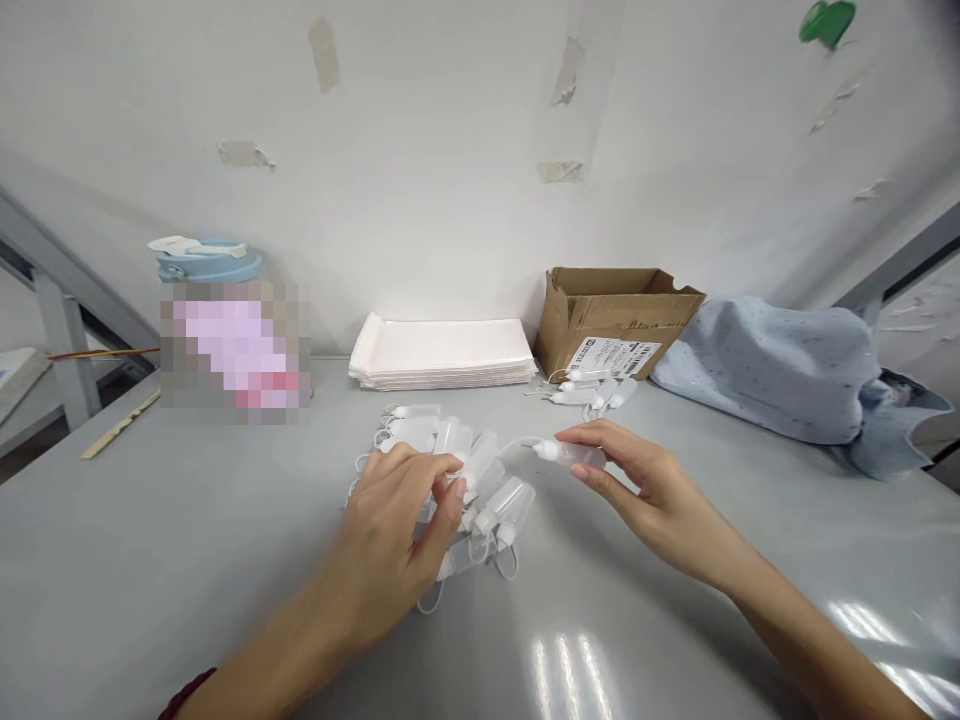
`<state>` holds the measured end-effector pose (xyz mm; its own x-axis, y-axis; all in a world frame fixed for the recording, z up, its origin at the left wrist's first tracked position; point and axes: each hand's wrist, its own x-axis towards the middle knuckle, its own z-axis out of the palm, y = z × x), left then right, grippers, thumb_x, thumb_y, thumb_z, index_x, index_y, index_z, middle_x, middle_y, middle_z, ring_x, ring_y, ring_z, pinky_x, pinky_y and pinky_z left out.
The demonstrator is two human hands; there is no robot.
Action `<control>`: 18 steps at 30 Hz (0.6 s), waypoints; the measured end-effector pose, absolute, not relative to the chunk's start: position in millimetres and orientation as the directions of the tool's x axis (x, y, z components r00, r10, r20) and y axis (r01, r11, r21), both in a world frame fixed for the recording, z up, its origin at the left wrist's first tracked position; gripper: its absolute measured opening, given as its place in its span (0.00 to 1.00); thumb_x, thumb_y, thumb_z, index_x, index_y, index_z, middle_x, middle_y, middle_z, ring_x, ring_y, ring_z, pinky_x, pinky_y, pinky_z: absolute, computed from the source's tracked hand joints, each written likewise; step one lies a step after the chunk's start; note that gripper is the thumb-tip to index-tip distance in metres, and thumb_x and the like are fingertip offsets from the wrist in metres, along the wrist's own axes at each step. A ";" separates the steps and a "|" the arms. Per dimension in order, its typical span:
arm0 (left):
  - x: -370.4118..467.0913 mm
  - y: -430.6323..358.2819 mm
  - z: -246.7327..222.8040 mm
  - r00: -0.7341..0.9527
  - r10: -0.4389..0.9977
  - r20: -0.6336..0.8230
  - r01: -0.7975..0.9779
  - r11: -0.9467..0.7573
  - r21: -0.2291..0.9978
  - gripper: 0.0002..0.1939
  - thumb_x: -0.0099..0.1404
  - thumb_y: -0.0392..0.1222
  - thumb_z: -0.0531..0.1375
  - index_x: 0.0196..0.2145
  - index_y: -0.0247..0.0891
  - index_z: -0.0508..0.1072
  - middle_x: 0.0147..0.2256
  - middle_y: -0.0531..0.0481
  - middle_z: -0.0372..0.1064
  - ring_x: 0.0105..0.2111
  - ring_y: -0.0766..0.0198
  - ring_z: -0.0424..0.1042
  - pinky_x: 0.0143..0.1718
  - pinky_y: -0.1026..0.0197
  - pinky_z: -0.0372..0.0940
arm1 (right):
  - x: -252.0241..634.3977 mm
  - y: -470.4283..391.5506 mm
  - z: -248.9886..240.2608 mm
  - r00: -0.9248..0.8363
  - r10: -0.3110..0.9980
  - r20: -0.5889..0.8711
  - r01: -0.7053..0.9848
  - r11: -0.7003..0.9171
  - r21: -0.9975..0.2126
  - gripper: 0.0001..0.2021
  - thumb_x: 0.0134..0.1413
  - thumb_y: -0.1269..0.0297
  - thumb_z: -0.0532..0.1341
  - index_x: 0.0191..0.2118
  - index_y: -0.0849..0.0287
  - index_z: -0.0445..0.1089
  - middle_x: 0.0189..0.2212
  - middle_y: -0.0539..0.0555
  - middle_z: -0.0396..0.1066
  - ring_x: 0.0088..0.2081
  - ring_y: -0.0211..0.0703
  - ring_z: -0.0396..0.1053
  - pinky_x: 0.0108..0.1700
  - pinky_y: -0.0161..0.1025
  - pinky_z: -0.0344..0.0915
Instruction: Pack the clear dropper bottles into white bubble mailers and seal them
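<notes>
Head view: the right hand [651, 492] pinches a bottle [568, 455] by its body, seemingly to leave the tip [546, 450] free, facing the left hand [396, 512]. That hand curls over the pile [504, 508], its grip unclear. Beyond the right hand, more bottles [576, 397] lie by the box [611, 318], perhaps kept apart.

We log a white wall [450, 240] behind a glossy grey tabletop [187, 560]. On the wall we get several beige tape scraps [325, 55], some with torn ends, plus a green patch [827, 22] top right. We note a slanted grey metal beam [75, 282] with an upright post [66, 345] at left, another beam [911, 262] at right. We see bright light streaks [566, 680] reflected on the tabletop, front and right.
</notes>
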<state>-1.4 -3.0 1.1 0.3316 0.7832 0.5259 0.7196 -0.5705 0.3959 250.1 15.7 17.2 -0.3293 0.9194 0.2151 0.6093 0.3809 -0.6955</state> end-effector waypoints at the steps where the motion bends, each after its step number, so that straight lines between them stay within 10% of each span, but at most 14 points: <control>1: -0.8 -3.7 1.2 0.325 0.799 0.507 0.714 -0.558 0.423 0.06 0.68 0.36 0.51 0.40 0.40 0.67 0.28 0.53 0.68 0.31 0.63 0.66 0.35 0.59 0.60 | 248.3 13.0 17.6 -0.354 0.906 0.233 0.580 0.408 -0.705 0.12 0.62 0.61 0.54 0.47 0.54 0.69 0.42 0.55 0.72 0.40 0.46 0.70 0.38 0.40 0.69; 18: 4.4 -9.1 7.8 0.463 0.785 0.412 0.572 -0.620 0.537 0.08 0.67 0.33 0.52 0.33 0.40 0.69 0.23 0.56 0.63 0.26 0.67 0.62 0.31 0.63 0.59 | 240.9 5.9 16.0 -0.438 0.840 0.321 0.464 0.517 -0.719 0.11 0.61 0.69 0.56 0.48 0.54 0.68 0.41 0.54 0.70 0.44 0.43 0.68 0.44 0.39 0.66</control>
